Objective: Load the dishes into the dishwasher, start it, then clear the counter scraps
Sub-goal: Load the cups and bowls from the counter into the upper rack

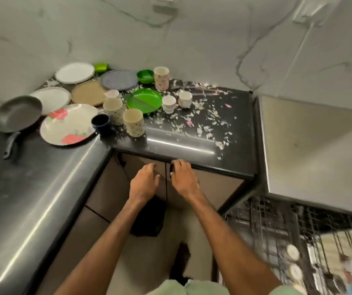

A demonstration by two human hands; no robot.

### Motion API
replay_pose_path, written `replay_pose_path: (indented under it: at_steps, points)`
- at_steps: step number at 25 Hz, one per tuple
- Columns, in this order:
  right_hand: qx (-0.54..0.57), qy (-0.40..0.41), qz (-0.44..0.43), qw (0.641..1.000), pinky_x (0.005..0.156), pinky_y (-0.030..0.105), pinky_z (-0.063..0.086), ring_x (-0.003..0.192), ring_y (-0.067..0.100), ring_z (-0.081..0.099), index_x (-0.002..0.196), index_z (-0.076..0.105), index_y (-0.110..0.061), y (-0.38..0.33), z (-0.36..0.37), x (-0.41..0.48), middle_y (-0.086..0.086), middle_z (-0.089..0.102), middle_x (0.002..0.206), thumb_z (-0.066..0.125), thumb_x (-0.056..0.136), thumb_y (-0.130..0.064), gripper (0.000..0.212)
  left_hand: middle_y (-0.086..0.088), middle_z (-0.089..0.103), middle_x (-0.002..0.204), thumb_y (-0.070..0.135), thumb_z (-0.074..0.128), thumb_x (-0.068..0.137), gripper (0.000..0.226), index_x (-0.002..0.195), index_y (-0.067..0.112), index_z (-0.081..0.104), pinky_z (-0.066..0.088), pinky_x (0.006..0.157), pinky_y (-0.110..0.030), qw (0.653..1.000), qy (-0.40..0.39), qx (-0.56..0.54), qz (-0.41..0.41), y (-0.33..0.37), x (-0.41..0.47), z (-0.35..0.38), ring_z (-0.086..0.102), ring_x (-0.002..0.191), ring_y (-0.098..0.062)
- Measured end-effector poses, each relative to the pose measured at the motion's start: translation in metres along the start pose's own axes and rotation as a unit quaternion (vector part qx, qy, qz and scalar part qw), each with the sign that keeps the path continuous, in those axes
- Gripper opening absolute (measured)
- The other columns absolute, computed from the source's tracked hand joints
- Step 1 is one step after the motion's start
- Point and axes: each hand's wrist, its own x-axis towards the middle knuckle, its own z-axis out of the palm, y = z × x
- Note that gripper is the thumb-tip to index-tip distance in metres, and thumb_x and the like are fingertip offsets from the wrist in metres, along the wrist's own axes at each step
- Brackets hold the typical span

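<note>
Right hand (182,175) hooks its fingers over the right cabinet door (213,188) edge. Left hand (145,179) is curled at the left cabinet door (132,167), grip unclear. Opening them could drop scraps (213,124) from the counter (181,145) lip inside.

Both our arms reach forward and down, bare along their visible length, the left forearm (107,237) rising from lower left and the right forearm (224,231) from lower right, drawing together toward the wrists. Our left hand (144,182) is held back-up, its fingers (150,167) loosely bent and pointing away from us, thumb on the inner side. Our right hand (183,177), just beside it and not touching, is also back-up, knuckles curled more tightly; whether it grips anything we cannot tell
</note>
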Motion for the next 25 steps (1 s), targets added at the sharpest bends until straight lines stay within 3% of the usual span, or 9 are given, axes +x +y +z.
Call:
replay_pose_path:
  at_steps: [7, 11, 17, 20, 23, 25]
  points:
    - [-0.002, 0.023, -0.048, 0.999, 0.102, 0.037, 0.046, 0.118, 0.022, 0.051, 0.132, 0.051, -0.01, -0.006, -0.015, 0.13, 0.007, 0.055, 0.13, 0.061, 0.095, -0.02, 0.039, 0.0, 0.058, 0.135, 0.033, 0.06, 0.093, 0.048, 0.138, 0.02, 0.048, 0.05, 0.095, -0.041, 0.998, 0.049, -0.039, -0.021, -0.012, 0.117, -0.019, 0.056, 0.122, -0.018]
    - [-0.006, 0.029, -0.016, 0.999, 0.102, 0.041, 0.044, 0.121, 0.025, 0.05, 0.134, 0.05, -0.01, -0.006, -0.015, 0.184, 0.008, 0.053, 0.131, 0.058, 0.095, -0.016, 0.04, -0.002, 0.059, 0.133, 0.032, 0.058, 0.094, 0.045, 0.136, 0.019, 0.049, 0.05, 0.093, -0.042, 0.998, 0.03, -0.06, 0.008, -0.014, 0.17, -0.02, 0.058, 0.119, -0.021]
    - [0.021, 0.101, 0.034, 0.994, 0.108, 0.035, 0.041, 0.128, 0.022, 0.045, 0.14, 0.042, -0.01, 0.025, -0.035, 0.253, 0.007, 0.043, 0.143, 0.061, 0.092, -0.015, 0.051, -0.007, 0.061, 0.132, 0.028, 0.056, 0.096, 0.044, 0.137, 0.015, 0.049, 0.048, 0.095, -0.04, 0.994, 0.016, -0.083, 0.068, 0.005, 0.241, -0.019, 0.058, 0.119, -0.026]
    - [0.025, 0.074, 0.094, 0.993, 0.119, 0.042, 0.029, 0.142, 0.03, 0.03, 0.148, 0.03, -0.012, 0.05, -0.056, 0.295, 0.011, 0.027, 0.156, 0.064, 0.093, -0.023, 0.066, -0.006, 0.06, 0.133, 0.026, 0.057, 0.097, 0.042, 0.136, 0.014, 0.051, 0.045, 0.098, -0.035, 0.991, 0.014, -0.108, 0.079, 0.021, 0.266, -0.018, 0.058, 0.12, -0.023]
    - [0.014, 0.022, 0.124, 0.992, 0.118, 0.049, 0.027, 0.147, 0.033, 0.02, 0.153, 0.021, -0.013, 0.068, -0.073, 0.341, 0.013, 0.016, 0.161, 0.061, 0.095, -0.041, 0.077, -0.002, 0.062, 0.131, 0.028, 0.057, 0.097, 0.04, 0.135, 0.016, 0.052, 0.048, 0.097, -0.035, 0.989, 0.029, -0.136, 0.054, 0.034, 0.292, -0.014, 0.059, 0.118, -0.019]
    - [0.002, -0.016, 0.119, 0.993, 0.118, 0.052, 0.021, 0.149, 0.036, 0.013, 0.156, 0.016, -0.015, 0.071, -0.079, 0.363, 0.014, 0.009, 0.163, 0.068, 0.09, -0.039, 0.087, 0.0, 0.063, 0.129, 0.03, 0.057, 0.097, 0.041, 0.135, 0.017, 0.052, 0.05, 0.095, -0.037, 0.989, 0.037, -0.139, 0.037, 0.04, 0.304, -0.012, 0.061, 0.114, -0.018]
